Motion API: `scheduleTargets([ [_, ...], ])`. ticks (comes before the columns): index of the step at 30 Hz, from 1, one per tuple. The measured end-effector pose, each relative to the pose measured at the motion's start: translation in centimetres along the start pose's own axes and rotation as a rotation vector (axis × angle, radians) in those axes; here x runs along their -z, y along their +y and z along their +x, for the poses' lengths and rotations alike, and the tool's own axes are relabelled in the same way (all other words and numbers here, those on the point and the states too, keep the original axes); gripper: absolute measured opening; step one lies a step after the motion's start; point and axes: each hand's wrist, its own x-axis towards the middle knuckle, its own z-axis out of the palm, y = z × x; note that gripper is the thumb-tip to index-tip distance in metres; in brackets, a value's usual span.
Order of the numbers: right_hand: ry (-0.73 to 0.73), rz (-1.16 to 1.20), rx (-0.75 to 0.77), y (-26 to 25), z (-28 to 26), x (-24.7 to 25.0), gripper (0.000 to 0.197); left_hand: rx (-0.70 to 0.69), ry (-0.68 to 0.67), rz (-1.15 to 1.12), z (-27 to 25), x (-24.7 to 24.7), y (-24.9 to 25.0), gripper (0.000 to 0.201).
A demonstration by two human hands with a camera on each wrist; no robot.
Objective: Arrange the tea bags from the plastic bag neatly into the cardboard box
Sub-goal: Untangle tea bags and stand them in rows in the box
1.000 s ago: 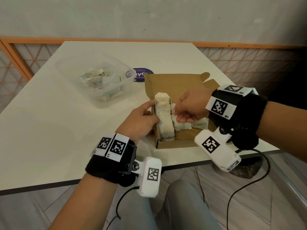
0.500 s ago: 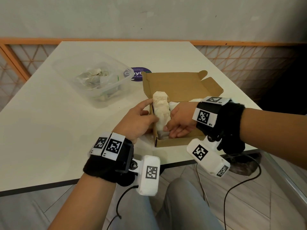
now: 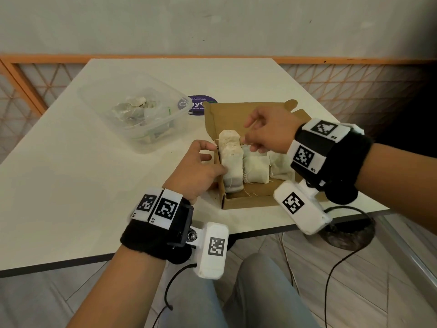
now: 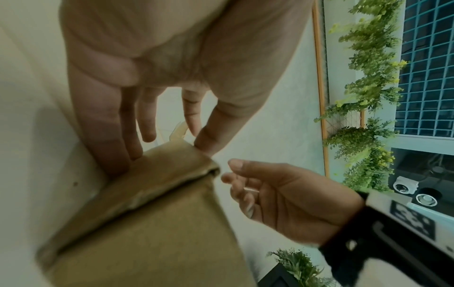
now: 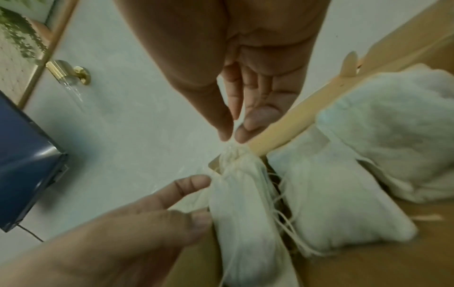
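The open cardboard box sits at the table's near edge. Several cloth tea bags are inside. One row stands upright along the left wall, and other tea bags lie to its right. My left hand holds the box's left wall, fingers outside and thumb against the nearest tea bag. My right hand hovers over the row. Its thumb and index finger pinch the gathered top of a tea bag.
A clear plastic tub holding a crumpled plastic bag of tea bags stands left of the box. A purple sticker lies behind the box. The table's front edge is close to me, with cables below it.
My right hand rose from low in the box's front part to above the far end of the upright row. My left hand stayed at the left wall.
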Motion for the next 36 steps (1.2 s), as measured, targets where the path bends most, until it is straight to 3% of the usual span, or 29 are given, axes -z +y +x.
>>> scheduleTargets([
  [6, -0.126, -0.154, -0.047, -0.6, 2.1, -0.7, 0.011, -0.139, -0.025, 0.222, 0.1, -0.4, 0.2, 0.044],
  [12, -0.056, -0.100, -0.019, -1.0, 3.2, 0.0, 0.014, -0.131, -0.051, 0.281, 0.5, -0.3, -0.2, 0.032],
  [23, 0.064, 0.037, 0.117, -1.1, 3.1, 1.2, 0.006, -0.090, -0.032, 0.349, 0.8, -0.7, -0.3, 0.029],
  [27, 0.014, -0.034, 0.108, -1.1, 3.2, 1.1, 0.007, -0.096, -0.060, 0.341, 0.2, -0.7, 0.3, 0.033],
  [29, -0.007, -0.169, 0.144, -0.8, 3.5, 0.7, 0.018, -0.107, -0.061, 0.339, 0.0, -0.7, 0.6, 0.033],
  [31, 0.015, -0.296, 0.199, -0.8, 3.7, 0.2, 0.017, -0.126, -0.031, 0.329, 0.0, -0.7, 0.6, 0.032],
  [36, 0.058, -0.220, 0.254, -1.2, 3.9, 0.4, 0.008, -0.154, 0.047, 0.372, -0.1, -0.4, 0.6, 0.046],
])
